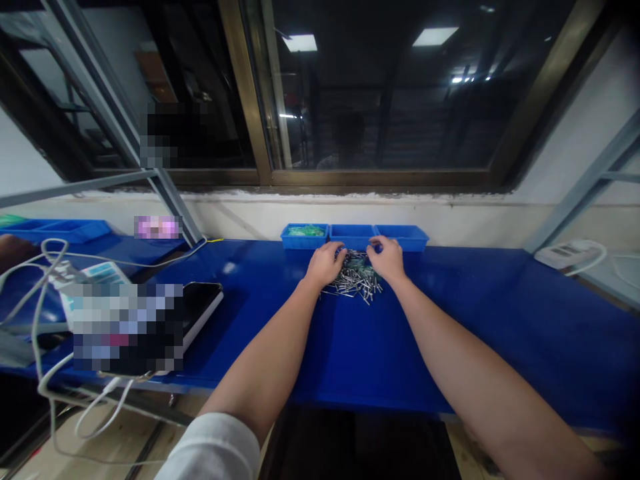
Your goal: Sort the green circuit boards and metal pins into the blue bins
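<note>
A loose pile of thin silvery metal pins (356,283) lies on the blue tabletop, with some greenish translucent bits among them toward the back. My left hand (325,265) rests at the pile's left side, its fingers bent and a small gap between thumb and forefinger. Across from it, my right hand (389,260) curves around the right side, thumb and forefinger apart. I see nothing held in either hand, though some fingertips are hidden. Just behind stands a blue divided tray (353,233); its left compartment contains green translucent pieces (306,231).
To the left, a dark-screened device (203,300) lies near a tangle of white cables (37,327). Another blue tray (83,231) and a person's hand (17,252) are at far left. A white power strip (563,255) sits right; metal posts (177,210) rise beside the window.
</note>
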{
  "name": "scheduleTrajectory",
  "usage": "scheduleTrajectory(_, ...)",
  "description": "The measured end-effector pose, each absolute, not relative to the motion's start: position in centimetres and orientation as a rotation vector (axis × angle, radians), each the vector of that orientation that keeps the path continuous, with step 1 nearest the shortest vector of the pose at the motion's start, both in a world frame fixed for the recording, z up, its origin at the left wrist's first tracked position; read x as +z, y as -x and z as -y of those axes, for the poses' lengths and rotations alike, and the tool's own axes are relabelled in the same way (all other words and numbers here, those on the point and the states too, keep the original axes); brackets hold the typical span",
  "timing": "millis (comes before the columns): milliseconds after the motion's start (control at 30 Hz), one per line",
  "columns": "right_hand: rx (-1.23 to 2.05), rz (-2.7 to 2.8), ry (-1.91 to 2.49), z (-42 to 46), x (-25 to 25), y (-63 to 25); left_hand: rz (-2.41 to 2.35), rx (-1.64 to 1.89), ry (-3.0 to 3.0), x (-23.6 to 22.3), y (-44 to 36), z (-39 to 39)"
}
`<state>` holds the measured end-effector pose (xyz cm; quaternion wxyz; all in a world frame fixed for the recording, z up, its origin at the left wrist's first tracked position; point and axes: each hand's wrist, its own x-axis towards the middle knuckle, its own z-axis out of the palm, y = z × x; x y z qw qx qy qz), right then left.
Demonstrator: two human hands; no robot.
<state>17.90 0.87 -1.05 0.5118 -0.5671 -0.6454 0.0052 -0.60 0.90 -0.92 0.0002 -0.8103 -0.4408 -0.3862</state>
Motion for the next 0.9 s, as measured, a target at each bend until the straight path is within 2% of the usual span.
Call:
scheduleTrajectory(133,-0.116,1.599,1.581,-1.3,-1.2,-18.7,1.472,-1.155,2.518,-1.3,0.8,-1.2)
scheduleTrajectory(433,-0.051,1.700,1.709,-2.0,-2.2,-19.6,1.580,-0.953,2.644,-1.7,0.8,-1.2)
scheduleTrajectory(667,-0.077,1.749,1.619,-1.6,-2.0,-18.2,1.574,-0.865,2.714,-1.8,0.7,-1.2)
scheduleTrajectory(900,0.060,2.202,1.421,-0.5,-2.1,-15.9,1.588,-0.731,2.766,-1.5,0.8,-0.9)
